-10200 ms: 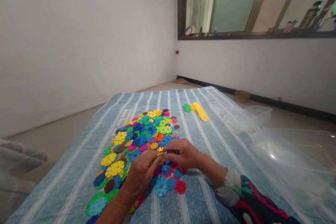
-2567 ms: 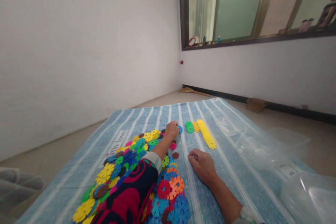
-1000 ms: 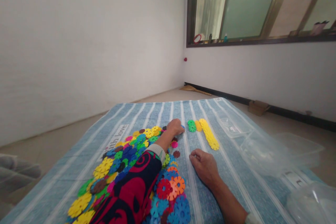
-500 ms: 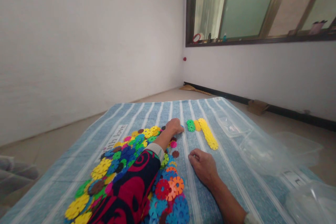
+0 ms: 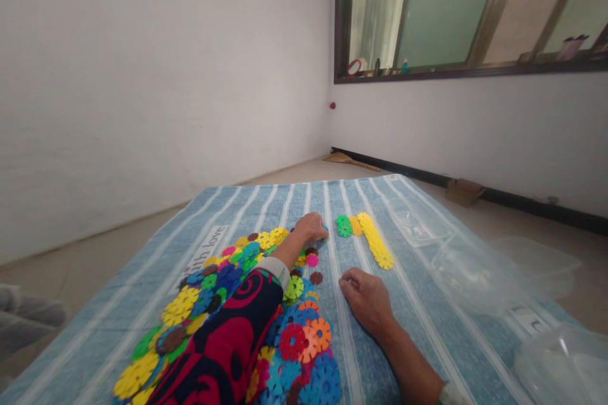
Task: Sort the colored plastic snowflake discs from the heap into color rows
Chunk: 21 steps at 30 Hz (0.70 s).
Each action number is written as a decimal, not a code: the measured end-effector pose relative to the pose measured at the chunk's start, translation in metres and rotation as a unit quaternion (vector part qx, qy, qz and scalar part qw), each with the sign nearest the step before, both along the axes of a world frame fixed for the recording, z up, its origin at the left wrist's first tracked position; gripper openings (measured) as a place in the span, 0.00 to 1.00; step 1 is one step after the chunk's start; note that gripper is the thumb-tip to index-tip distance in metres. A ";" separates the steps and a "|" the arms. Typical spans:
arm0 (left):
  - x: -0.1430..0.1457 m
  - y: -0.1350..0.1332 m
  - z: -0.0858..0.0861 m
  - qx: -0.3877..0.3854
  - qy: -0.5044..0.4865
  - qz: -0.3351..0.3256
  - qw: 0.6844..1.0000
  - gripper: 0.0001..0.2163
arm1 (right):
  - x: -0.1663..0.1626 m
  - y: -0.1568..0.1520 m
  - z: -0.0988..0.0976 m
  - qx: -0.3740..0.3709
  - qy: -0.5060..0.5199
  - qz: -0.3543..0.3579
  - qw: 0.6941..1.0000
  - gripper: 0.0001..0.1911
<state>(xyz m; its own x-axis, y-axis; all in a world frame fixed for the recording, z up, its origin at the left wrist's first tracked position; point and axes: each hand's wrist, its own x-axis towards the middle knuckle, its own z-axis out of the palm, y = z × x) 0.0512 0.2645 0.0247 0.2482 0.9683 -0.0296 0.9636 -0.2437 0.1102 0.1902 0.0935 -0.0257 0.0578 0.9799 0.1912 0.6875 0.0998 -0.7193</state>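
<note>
Beyond the far end of a heap of colourful plastic snowflake discs, my left hand is closed at the fingertips. A small bit of a blue snowflake disc shows at those fingers; the rest is hidden behind them. My right hand rests on the cloth to the right of the heap, its fingers curled in, with nothing showing in them. Ahead of it lies a row of overlapping yellow discs. An orange-yellow disc and a green disc lie at the row's far left end.
A blue striped cloth covers the table. Clear plastic containers stand along its right side, with another clear container at the near right. A cardboard box and a broom lie on the floor by the wall.
The whole view has shifted slightly. My left hand has moved very little to the left, still beside the heap's far end. My right hand and the row of discs stay as they were.
</note>
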 end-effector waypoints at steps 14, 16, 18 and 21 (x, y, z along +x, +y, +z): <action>-0.005 0.007 -0.006 0.013 -0.006 -0.022 1.000 0.11 | 0.000 0.000 0.000 0.007 -0.001 0.001 1.000 0.09; -0.006 0.008 -0.007 0.015 -0.007 -0.023 1.000 0.11 | 0.000 0.000 -0.001 0.010 0.001 0.000 1.000 0.09; -0.006 0.008 -0.007 0.015 -0.007 -0.023 1.000 0.11 | 0.000 0.001 -0.001 0.013 0.000 0.001 1.000 0.09; -0.006 0.010 -0.007 0.014 -0.008 -0.022 1.000 0.11 | 0.000 0.001 -0.001 0.012 -0.006 -0.002 1.000 0.09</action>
